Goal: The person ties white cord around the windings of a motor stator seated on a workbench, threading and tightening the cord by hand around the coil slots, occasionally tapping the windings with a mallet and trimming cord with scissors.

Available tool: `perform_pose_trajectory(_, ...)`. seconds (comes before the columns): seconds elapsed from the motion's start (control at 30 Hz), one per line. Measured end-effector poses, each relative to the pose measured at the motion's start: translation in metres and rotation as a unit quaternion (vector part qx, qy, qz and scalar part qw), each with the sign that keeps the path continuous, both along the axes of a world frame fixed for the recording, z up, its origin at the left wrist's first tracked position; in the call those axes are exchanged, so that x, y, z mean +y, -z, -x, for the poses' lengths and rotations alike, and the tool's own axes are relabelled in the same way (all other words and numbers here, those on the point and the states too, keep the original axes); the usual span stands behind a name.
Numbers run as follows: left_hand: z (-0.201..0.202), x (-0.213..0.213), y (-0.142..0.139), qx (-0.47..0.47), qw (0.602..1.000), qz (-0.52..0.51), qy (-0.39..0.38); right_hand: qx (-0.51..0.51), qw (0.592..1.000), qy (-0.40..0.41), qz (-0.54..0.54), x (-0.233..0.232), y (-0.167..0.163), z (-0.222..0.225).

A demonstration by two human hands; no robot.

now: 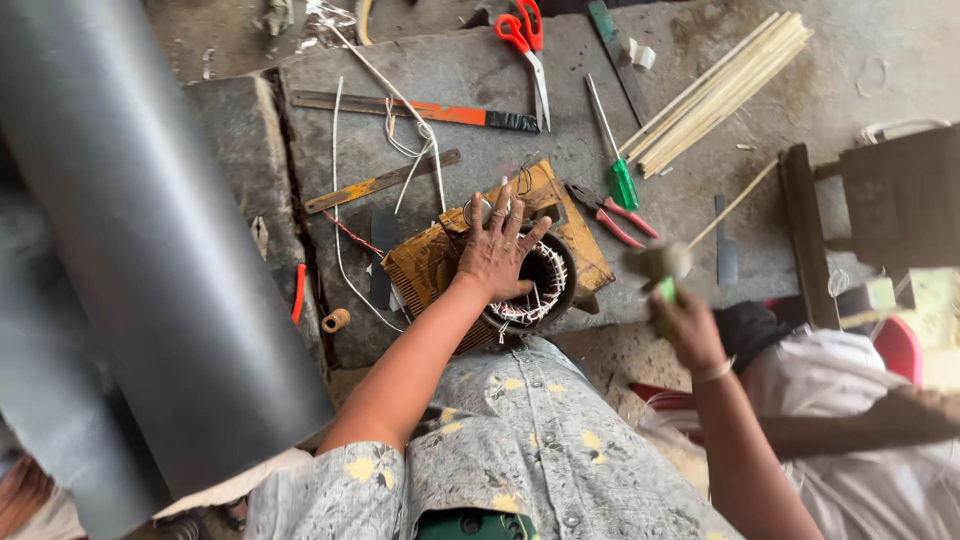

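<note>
Motor stator [535,290]: round dark housing, copper-and-white windings exposed inside, open end up, sits on wooden block at frame centre. Green-handled mallet [657,268], blurred, lies at stator's 3 o'clock, apart.

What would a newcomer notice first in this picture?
First, the left hand spread flat on a round motor stator with copper and white windings, which sits on a worn wooden block at the centre. Next, the right hand, blurred, gripping a mallet-like tool to the right of the stator. Then the red-handled scissors at the top and the big grey pipe filling the left side.
</note>
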State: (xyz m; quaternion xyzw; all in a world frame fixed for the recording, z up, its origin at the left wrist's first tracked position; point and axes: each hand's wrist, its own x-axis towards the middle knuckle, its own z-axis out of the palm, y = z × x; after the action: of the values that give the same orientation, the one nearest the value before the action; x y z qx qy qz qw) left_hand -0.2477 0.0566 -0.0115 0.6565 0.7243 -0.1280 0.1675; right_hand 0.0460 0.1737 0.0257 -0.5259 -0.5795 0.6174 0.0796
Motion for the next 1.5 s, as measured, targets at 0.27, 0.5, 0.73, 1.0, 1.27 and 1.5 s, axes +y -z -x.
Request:
perform_pose_trajectory(0.27,0.006,-0.008,0.003,-0.054,0.996,-0.066,0.014,0.001,0.934,-0.159,-0.32,-0.137,0.037,0.016)
perform_pose_trajectory(0.5,0.008,-0.009,-0.001,-0.045,0.997,-0.053,0.029,-0.011,0.934,-0.125,-0.335,-0.168,0.06,0.036)
perform_pose_trajectory(0.73,0.008,-0.009,-0.005,-0.045,0.998,-0.045,0.028,-0.084,0.943,-0.124,-0.298,-0.165,-0.006,0.068)
perform_pose_trajectory(1.0,0.007,-0.01,-0.003,-0.043,0.997,-0.054,0.021,-0.296,0.918,-0.223,-0.14,-0.136,-0.063,0.103)
perform_pose_trajectory(1.27,0.003,-0.008,0.024,-0.095,0.979,-0.178,-0.012,-0.275,0.927,-0.217,-0.133,-0.12,-0.09,0.12)
perform_pose_trajectory(1.5,0.005,-0.007,0.017,-0.036,0.994,-0.106,0.018,-0.204,0.931,-0.2,-0.227,-0.138,-0.031,0.084)
